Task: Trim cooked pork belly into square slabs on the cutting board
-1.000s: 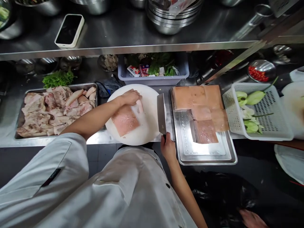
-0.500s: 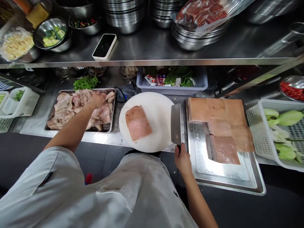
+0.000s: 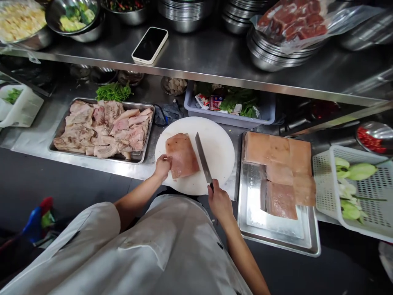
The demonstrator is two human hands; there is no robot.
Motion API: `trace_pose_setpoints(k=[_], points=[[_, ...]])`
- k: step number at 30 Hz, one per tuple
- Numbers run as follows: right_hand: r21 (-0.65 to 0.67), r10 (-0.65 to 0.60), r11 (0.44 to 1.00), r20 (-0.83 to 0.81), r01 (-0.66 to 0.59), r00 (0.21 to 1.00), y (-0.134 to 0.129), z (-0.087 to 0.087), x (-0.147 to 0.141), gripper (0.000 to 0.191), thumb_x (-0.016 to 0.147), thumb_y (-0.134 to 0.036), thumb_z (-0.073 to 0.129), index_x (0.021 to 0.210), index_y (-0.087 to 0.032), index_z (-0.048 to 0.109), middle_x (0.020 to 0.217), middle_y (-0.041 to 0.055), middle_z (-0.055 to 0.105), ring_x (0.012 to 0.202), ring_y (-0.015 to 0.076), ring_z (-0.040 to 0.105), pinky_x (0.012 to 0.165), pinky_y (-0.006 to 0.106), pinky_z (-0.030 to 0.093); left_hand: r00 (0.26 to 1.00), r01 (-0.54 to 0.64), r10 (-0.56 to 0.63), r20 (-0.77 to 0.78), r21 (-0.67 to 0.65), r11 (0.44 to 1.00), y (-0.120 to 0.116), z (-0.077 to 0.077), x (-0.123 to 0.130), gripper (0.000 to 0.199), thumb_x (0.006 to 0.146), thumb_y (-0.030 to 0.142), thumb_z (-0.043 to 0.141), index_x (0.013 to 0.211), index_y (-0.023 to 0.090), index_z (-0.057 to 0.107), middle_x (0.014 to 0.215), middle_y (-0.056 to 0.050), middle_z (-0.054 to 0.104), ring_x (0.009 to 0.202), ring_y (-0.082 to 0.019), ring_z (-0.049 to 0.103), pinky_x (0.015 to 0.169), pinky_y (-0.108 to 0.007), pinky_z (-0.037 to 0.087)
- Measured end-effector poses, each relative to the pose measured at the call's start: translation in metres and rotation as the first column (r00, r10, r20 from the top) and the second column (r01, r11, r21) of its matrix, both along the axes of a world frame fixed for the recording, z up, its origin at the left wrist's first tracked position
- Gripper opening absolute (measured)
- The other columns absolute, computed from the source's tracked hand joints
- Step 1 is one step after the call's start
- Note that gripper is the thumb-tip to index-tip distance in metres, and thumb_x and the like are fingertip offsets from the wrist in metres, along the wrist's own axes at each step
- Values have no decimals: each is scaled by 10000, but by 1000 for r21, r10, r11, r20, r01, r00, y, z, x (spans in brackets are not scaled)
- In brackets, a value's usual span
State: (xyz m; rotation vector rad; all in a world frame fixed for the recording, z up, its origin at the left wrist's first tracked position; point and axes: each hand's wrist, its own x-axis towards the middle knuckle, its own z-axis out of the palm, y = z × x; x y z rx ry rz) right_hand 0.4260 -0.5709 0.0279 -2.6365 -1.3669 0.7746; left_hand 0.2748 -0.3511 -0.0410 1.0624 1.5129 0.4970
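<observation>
A slab of meat with its skin side up point(image 3: 181, 156) lies on the round white cutting board point(image 3: 219, 151). My left hand point(image 3: 163, 166) grips the slab's left edge, fingers pressed together. My right hand point(image 3: 220, 200) is closed on the handle of a cleaver point(image 3: 203, 159), whose blade points away from me just right of the slab, its broad face turned mostly out of sight. To the left is a metal tray of meat pieces point(image 3: 104, 130). On the right, more skin-on slabs point(image 3: 278, 149) rest on a metal tray point(image 3: 307, 237).
A steel shelf point(image 3: 208, 65) crosses above the counter, carrying a phone point(image 3: 150, 45), stacked bowls and bagged meat point(image 3: 293, 20). Behind the board stands a grey bin point(image 3: 230, 116) with greens. A white basket of green vegetables point(image 3: 334, 209) is at the right edge.
My left hand has left the meat tray and taken hold of the slab on the board. My right hand has brought the cleaver leftward, beside the slab, and turned it. The view has shifted.
</observation>
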Motion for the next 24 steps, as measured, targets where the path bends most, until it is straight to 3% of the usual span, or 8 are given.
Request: trace_pose_setpoints(k=[4, 7, 9, 11, 15, 19, 21, 24], points=[[39, -53, 998, 80, 50, 995, -6, 0, 14, 235, 1094, -244, 421, 1275, -134, 524, 777, 67, 695, 621, 200, 594, 573, 291, 188, 988, -54, 71, 139, -117, 992, -34, 1, 40, 189, 813, 287, 654, 774, 223, 480, 600, 54, 488, 520, -105, 486, 533, -235, 437], [108, -223, 971, 113, 212, 968, -29, 1, 34, 244, 1079, -269, 400, 1204, -133, 560, 686, 34, 627, 559, 189, 530, 567, 288, 187, 943, 234, -160, 293, -240, 942, -67, 10, 76, 157, 754, 225, 714, 712, 192, 566, 630, -15, 610, 567, -147, 602, 574, -282, 518], [159, -332, 935, 71, 318, 941, -49, 4, 44, 234, 1052, -296, 413, 1143, -155, 576, 635, 7, 572, 541, 194, 516, 563, 285, 218, 791, 594, -532, 302, -174, 785, -69, 23, 95, 121, 736, 201, 740, 676, 175, 638, 639, -55, 664, 590, -191, 655, 585, -315, 544], [189, -420, 886, -60, 424, 905, -68, 7, 45, 230, 1020, -348, 442, 1115, -183, 572, 607, -11, 542, 534, 209, 534, 548, 285, 269, 571, 819, -820, 42, 42, 572, -45, 36, 110, 52, 760, 219, 745, 738, 182, 715, 738, -87, 729, 701, -241, 709, 657, -353, 573], [79, -529, 751, -523, 656, 669, -94, 8, 18, 279, 998, -492, 430, 1096, -239, 498, 572, -56, 525, 435, 203, 530, 451, 278, 357, 486, 873, -770, -414, 264, 409, 50, 50, 125, 317, 905, 330, 634, 1158, 169, 737, 1182, -175, 747, 1143, -348, 682, 976, -466, 533], [73, -487, 713, -664, 697, 567, -86, 1, -19, 251, 996, -500, 438, 1035, -253, 462, 574, -61, 550, 405, 182, 527, 430, 272, 392, 21, 990, -673, -739, 112, -91, 111, 41, 117, 384, 993, 420, 483, 1111, 151, 728, 1155, -162, 733, 1129, -311, 678, 1029, -416, 495], [120, -469, 743, -608, 658, 641, -72, -4, -31, 224, 1000, -449, 433, 1067, -239, 473, 553, -58, 552, 419, 192, 543, 454, 276, 396, -15, 988, -588, -809, 78, -133, 109, 35, 105, 422, 1019, 409, 419, 1108, 125, 719, 1151, -178, 725, 1129, -305, 678, 1037, -399, 486], [152, -434, 814, -482, 560, 761, -42, -14, -35, 229, 1011, -367, 403, 1150, -202, 480, 583, -37, 581, 466, 208, 574, 494, 284, 389, 6, 1000, -522, -853, 21, -24, 79, 31, 83, 487, 1049, 388, 341, 1167, 61, 682, 1161, -233, 715, 1106, -330, 696, 996, -409, 499]])
